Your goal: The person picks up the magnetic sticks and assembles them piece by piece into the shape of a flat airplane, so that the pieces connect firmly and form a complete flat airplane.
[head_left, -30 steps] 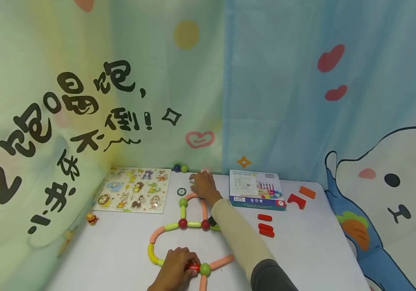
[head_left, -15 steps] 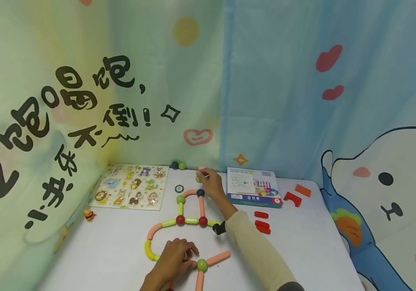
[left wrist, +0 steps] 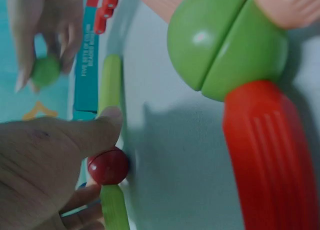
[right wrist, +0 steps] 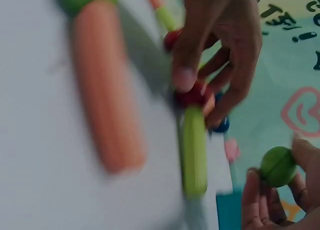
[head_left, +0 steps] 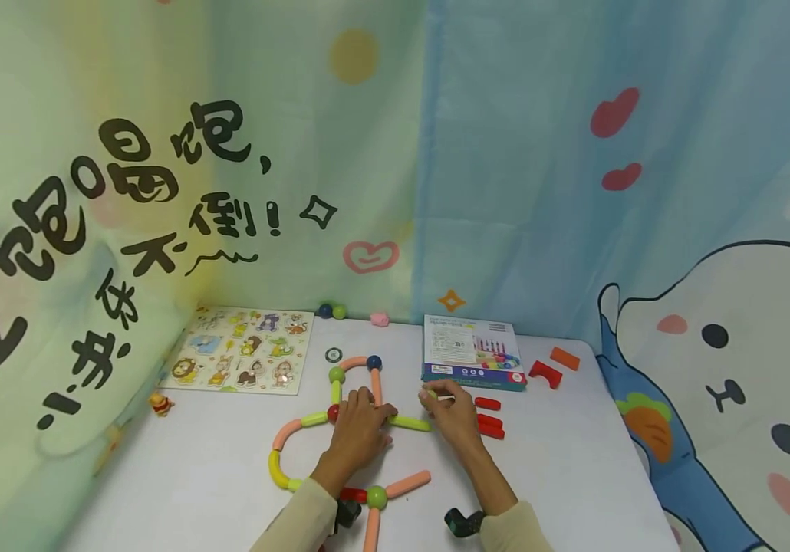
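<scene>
My left hand [head_left: 360,429] is over the middle of the joined rods and balls, its thumb and fingers gripping a red ball [left wrist: 108,166] where two light-green rods meet. One light-green rod [right wrist: 194,155] sticks out to the right from that ball with its far end free. Beside that end, my right hand [head_left: 453,414] pinches a green ball [right wrist: 278,166] between thumb and fingertips, held above the table. Nearer the front, another green ball [head_left: 377,497] joins a red rod [left wrist: 270,155] and salmon rods [head_left: 409,484]. A blue ball [head_left: 374,363] tops the small upper frame.
A toy box [head_left: 471,353] lies behind my right hand. Several loose red rods [head_left: 488,404] and orange-red flat pieces [head_left: 545,374] lie to the right. At the back are an animal picture board [head_left: 236,351], a pink piece [head_left: 380,319] and two loose balls [head_left: 332,311].
My right hand has taken the green ball from the back and brought it forward and right. My left hand has left the front red rod and moved up to the red ball.
</scene>
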A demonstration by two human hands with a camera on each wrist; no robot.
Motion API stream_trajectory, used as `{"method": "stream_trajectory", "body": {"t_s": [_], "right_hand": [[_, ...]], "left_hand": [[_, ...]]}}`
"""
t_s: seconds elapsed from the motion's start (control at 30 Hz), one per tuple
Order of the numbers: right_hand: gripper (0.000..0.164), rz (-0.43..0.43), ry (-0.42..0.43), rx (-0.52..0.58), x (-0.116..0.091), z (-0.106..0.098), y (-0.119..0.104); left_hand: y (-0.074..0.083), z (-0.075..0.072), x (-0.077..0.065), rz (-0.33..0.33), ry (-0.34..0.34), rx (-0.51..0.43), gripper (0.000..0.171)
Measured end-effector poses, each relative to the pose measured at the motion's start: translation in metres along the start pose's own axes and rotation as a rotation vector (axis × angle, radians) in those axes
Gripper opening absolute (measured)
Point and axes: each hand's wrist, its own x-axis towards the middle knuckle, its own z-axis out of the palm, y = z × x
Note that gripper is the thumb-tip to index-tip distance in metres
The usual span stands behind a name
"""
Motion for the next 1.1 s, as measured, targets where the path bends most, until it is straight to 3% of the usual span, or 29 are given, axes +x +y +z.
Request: {"method": "stream_trajectory", "body": {"t_s": [0.17,0.33,0.57,0.73,0.9,1.1], "right_hand": [[0.026,-0.044,0.040,-0.234,-0.022,-0.016,0.019],[0.027,-0.104,0.013,-0.364,-0.032,-0.015,0.030],[0.028,-0.134,-0.025,-0.333,-0.038,-0.005,0.036],[0.027,-0.147,-0.054,-0.370,-0.036,0.000,0.034],[0.025,-0.193,-0.057,-0.384,-0.025,0.004,0.019],[0.029,-0.268,-0.131,-0.344,-0.001,0.017,-0.008]], "left_hand": [[0.000,0.006,0.009,-0.054,-0.019,0.012,0.022],[-0.004,0.010,0.009,-0.073,-0.020,-0.011,0.021],[-0.012,0.005,0.002,-0.083,-0.035,-0.079,0.020],[-0.018,0.003,-0.002,-0.100,-0.033,-0.104,0.021],[-0.023,0.006,-0.004,-0.099,-0.038,-0.113,0.024],[-0.026,0.000,-0.007,-0.114,-0.030,-0.161,0.034]]}}
